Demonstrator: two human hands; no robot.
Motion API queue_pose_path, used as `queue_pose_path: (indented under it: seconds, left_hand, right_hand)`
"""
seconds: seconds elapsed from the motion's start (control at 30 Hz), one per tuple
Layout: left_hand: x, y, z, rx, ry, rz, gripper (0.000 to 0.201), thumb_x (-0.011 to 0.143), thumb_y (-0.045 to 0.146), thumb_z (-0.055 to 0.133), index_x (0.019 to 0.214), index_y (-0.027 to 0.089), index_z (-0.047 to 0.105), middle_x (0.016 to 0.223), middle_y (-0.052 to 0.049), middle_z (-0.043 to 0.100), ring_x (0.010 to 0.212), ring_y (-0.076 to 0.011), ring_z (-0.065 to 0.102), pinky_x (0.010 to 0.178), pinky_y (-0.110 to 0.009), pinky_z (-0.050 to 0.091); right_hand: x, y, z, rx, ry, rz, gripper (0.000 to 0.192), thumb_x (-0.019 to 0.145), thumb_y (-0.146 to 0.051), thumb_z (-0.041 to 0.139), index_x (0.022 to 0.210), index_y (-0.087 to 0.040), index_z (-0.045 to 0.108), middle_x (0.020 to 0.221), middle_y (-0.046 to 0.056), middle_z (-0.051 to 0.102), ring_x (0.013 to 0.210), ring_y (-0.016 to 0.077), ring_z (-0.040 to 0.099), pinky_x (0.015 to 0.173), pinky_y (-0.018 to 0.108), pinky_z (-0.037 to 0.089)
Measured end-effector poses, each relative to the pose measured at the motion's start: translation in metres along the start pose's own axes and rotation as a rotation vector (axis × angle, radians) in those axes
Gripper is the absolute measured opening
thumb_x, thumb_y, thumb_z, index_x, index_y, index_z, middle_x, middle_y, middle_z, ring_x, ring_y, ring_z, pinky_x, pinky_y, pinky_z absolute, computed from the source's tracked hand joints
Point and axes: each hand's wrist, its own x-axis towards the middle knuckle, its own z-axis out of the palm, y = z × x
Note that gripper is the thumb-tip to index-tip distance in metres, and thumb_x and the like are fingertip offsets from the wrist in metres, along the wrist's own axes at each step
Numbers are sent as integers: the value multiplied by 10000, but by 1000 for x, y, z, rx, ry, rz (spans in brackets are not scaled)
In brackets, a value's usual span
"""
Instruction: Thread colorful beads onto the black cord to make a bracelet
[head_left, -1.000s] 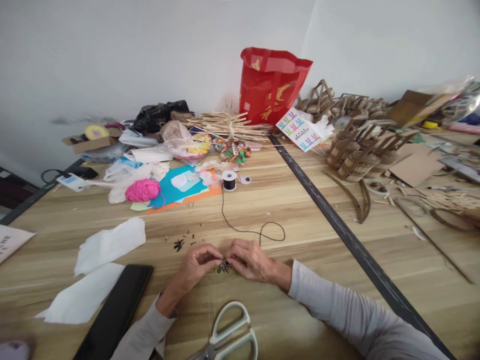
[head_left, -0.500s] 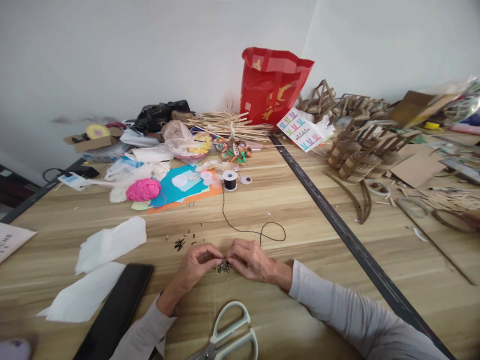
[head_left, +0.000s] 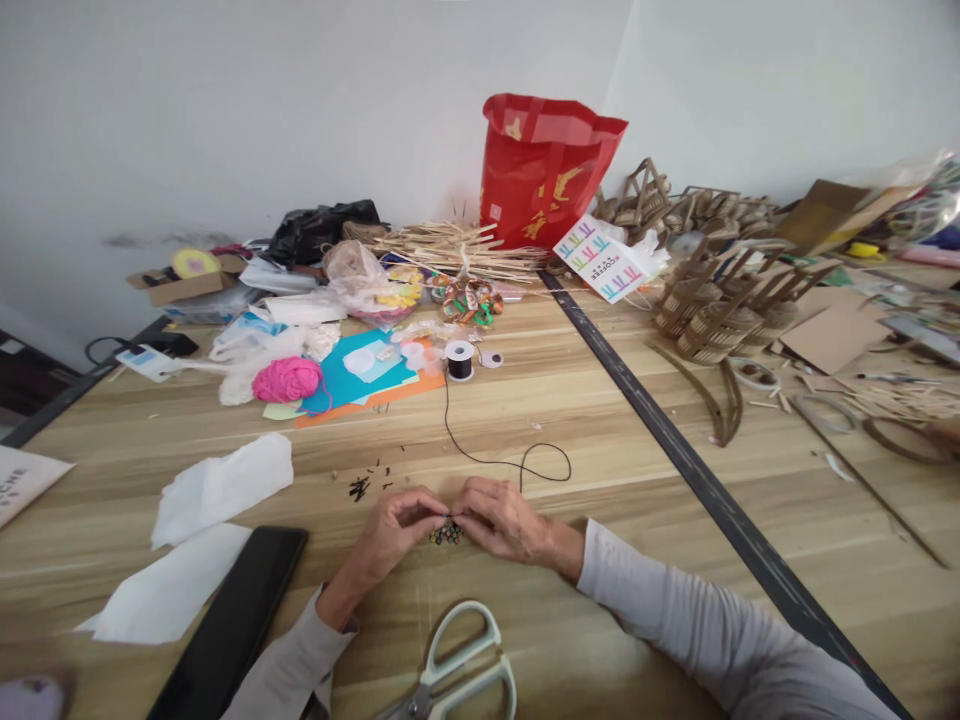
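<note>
A pale wooden plank table (head_left: 570,400) carries everything. A flat black rectangular slab (head_left: 229,625) lies near its front edge, with white-handled scissors (head_left: 457,670) to its right. Just beyond the scissors, the left hand (head_left: 394,525) and right hand (head_left: 502,520) meet, fingertips pinched narrow on a thin black cord (head_left: 480,458) running from a small black spool (head_left: 459,360). A tiny cluster of multicoloured beads (head_left: 447,535) lies on the table under the fingertips.

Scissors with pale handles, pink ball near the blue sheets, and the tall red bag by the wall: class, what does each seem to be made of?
Scissors with pale handles: smooth, likely plastic handles, going by their even sheen; the blades are barely seen.
Pink ball: probably yarn, with a soft, stranded surface.
Tall red bag: glossy, creased, stands upright; coated paper or thin plastic, hard to tell which.
</note>
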Motion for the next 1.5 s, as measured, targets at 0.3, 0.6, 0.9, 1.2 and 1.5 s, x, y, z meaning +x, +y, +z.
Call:
queue_pose_path:
  seconds: [0.3,0.6,0.9,1.2,1.5]
  left_hand:
    - [0,-4,0,-38,1,9,89,664,204,742,709,136,705,697,-42,654,664,-150,593,627,-244,464]
    - [0,-2,1,-34,8,-24,69,650,171,731,691,128,697,689,-38,657,660,-144,596,635,-238,467]
    - [-1,0,2,-32,-4,-65,65,651,166,722,695,133,687,683,-29,664,655,-140,595,632,-234,469]
    - [-1,1,3,-46,17,-109,116,605,194,761,646,129,674,636,-26,667,607,-141,592,599,-239,466]
    - [0,5,2,13,-41,-45,111,679,204,697,604,134,655,618,-15,636,612,-138,564,606,-235,436]
  right_hand:
    - [0,-1,-1,31,6,-3,100,918,-195,456,864,-156,530,776,60,589,695,142,547,614,239,446]
    - [-1,0,0,25,-3,-6,89,925,-198,453,879,-165,521,790,50,582,702,133,541,618,228,439]
    - [-1,1,0,25,-23,-23,107,933,-201,444,892,-164,535,790,52,592,720,140,545,636,236,445]
    - [-1,0,-1,126,-3,18,132,936,-256,470,940,-155,555,799,58,623,728,135,583,649,233,466]
    - [1,-3,-3,126,-61,25,131,916,-257,503,972,-154,561,896,77,624,802,148,576,700,251,471]
